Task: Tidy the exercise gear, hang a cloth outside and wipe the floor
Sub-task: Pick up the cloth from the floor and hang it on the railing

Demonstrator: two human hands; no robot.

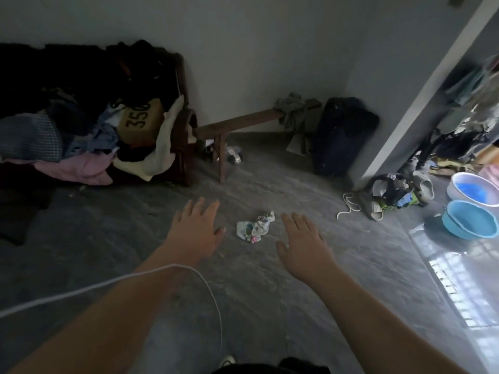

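Both my left hand and right hand reach out flat-fingered and empty, flanking the crumpled white patterned cloth at frame centre. I judge they're set to gather it from the grey concrete floor.

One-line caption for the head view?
Both open hands, left hand and right hand, flank a crumpled patterned white cloth on the grey floor.
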